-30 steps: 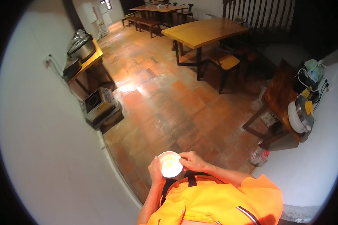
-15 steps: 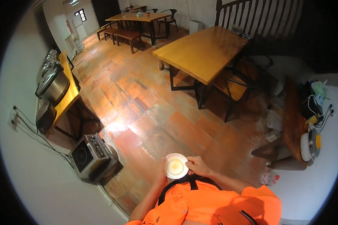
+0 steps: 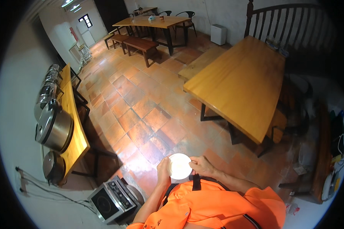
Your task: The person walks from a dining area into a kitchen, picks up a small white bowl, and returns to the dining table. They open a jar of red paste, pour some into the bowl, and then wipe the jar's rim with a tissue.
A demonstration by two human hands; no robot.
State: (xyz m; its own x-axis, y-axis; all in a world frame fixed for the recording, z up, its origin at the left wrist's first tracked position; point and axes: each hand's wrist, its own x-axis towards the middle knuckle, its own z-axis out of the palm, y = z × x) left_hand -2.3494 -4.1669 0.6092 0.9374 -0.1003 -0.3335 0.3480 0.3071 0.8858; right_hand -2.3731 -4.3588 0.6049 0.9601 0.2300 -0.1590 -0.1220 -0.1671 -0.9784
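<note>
A small round white dish (image 3: 180, 166), possibly a plate or shallow bowl, is held level in front of my waist. Closed on its left rim is my left hand (image 3: 163, 170), and my right hand (image 3: 202, 166) pinches the right rim with the thumb on top. Bright light washes out the dish's inside; a faint pale yellowish patch shows there, and I cannot make out what it is. Both forearms come up from my orange shirt (image 3: 202, 202).
An induction cooker (image 3: 110, 200) stands low at the near left. Beyond it a wooden side table (image 3: 75, 131) carries a large steel cooker (image 3: 57, 126) and several steel pots. A wooden table (image 3: 237, 86) is at right, a bench (image 3: 141, 44) farther off, over the tiled floor (image 3: 141, 110).
My view has shifted forward into the room: the right-hand table, side table and induction cooker appear nearer. The dish stays between both hands.
</note>
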